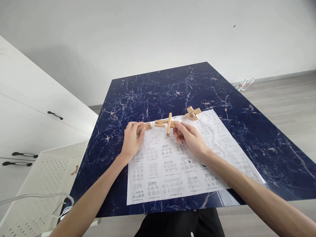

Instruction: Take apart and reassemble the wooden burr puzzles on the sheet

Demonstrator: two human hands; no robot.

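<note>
My left hand (133,137) has its fingers closed round a short wooden puzzle piece (147,126) with a dark mark on its end. In my right hand (189,136), thumb and fingers pinch the right end of a notched wooden puzzle piece (160,123). A thin wooden stick (169,125) crosses that piece; whether it sits in a notch or only lies across, I cannot tell. Beyond my right hand, a cluster of joined wooden pieces (193,113) marked "G" rests at the paper's far edge. Under both hands lies a large printed sheet (170,184) with rows of small diagrams.
The dark blue marbled table (158,89) ends near a pale wall. White drawers (44,108) with black handles stand at the left. A perforated white surface (46,187) with a cable (37,195) is at lower left. A clear plastic item (245,84) lies beyond the table's right edge.
</note>
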